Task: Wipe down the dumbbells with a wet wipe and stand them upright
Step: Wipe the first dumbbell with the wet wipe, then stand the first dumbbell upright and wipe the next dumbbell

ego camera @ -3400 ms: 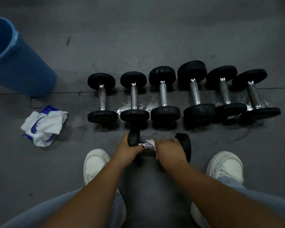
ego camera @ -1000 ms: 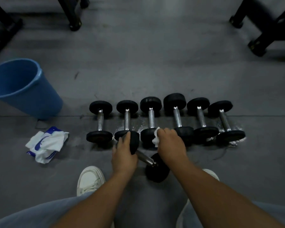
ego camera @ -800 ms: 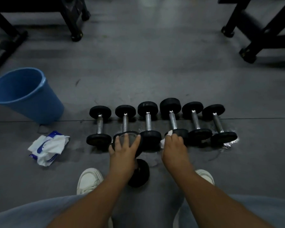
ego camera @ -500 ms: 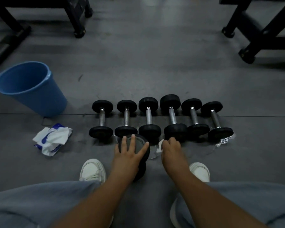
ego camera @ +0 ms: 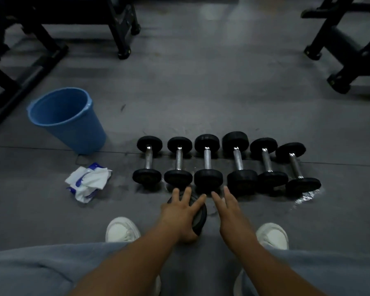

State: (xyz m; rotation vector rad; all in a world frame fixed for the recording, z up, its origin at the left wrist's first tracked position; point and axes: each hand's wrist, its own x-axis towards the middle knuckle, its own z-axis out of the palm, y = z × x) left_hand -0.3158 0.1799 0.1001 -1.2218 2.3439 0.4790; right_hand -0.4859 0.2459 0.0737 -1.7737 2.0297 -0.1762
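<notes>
Several black dumbbells (ego camera: 207, 161) with chrome handles lie side by side in a row on the grey floor. In front of that row one more dumbbell (ego camera: 201, 217) stands upright on its end. My left hand (ego camera: 179, 212) rests flat on its top head, fingers spread. To the right of it my right hand (ego camera: 229, 207) reaches forward with straight fingers, their tips close to the near heads of the row. No wet wipe shows in this hand; its palm side is hidden.
A blue bucket (ego camera: 66, 120) stands at the left, with a wet wipe pack (ego camera: 88, 182) on the floor near it. Black bench frames (ego camera: 120, 28) (ego camera: 346, 50) stand at the back. My white shoes (ego camera: 122, 230) (ego camera: 271, 235) flank the upright dumbbell. A wet patch (ego camera: 305, 197) glistens on the right.
The dumbbell went from lying across to tilted, then upright under my left hand. My right hand, which pinched a white wipe, has straightened its fingers and the wipe no longer shows.
</notes>
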